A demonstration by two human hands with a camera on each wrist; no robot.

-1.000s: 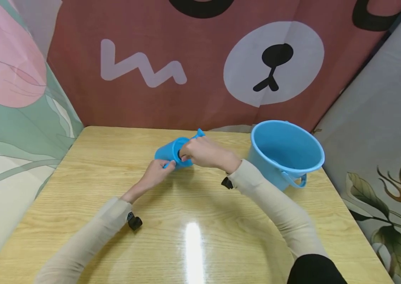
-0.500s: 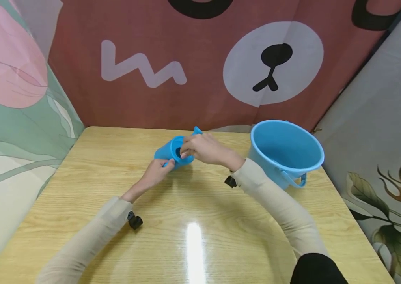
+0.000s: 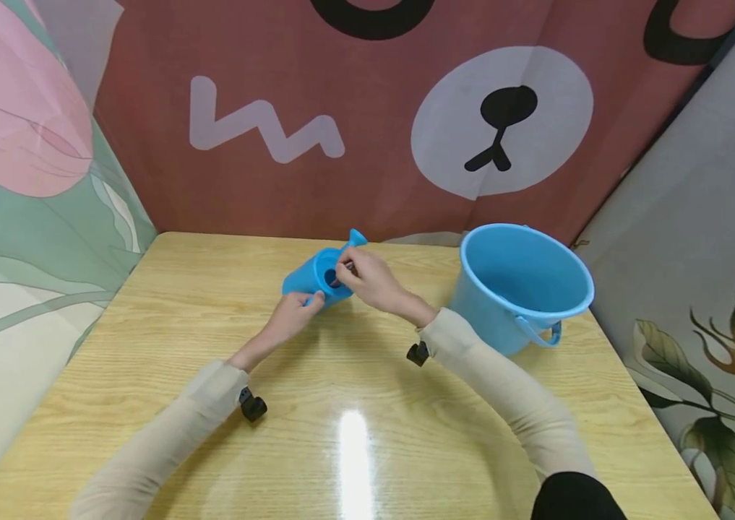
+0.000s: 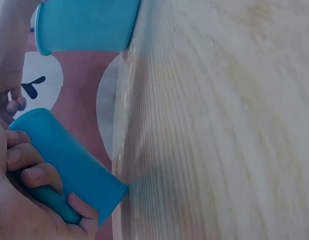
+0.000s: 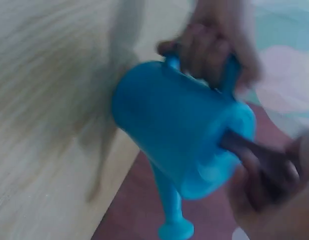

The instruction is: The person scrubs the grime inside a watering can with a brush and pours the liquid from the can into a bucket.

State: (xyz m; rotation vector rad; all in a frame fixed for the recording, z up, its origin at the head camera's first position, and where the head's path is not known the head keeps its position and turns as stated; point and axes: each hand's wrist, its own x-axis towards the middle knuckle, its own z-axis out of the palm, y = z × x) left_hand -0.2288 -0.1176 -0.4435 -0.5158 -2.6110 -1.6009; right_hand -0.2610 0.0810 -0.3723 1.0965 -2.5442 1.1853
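Note:
A blue toy watering can [image 3: 308,277] is tilted near the table's far edge, its opening turned to the right and its spout pointing away. My left hand [image 3: 290,315] grips its handle; in the left wrist view the fingers curl around it. At the opening, my right hand [image 3: 374,280] pinches a dark, slender object [image 5: 249,150], one end of which is inside the can. Blur in the right wrist view and the fingers hide what kind of thing it is. Whether the can's base touches the table, I cannot tell.
A large light-blue bucket [image 3: 497,314] with its handle hanging down stands to the right, near my right forearm. The wooden table [image 3: 302,448] meets a brown bear-print cloth [image 3: 367,195] at the back. Patterned cloths hang at both sides.
My right hand has drawn back slightly from the can's opening, and the dark object now shows between its fingers. The can has turned a little; my left hand keeps its grip.

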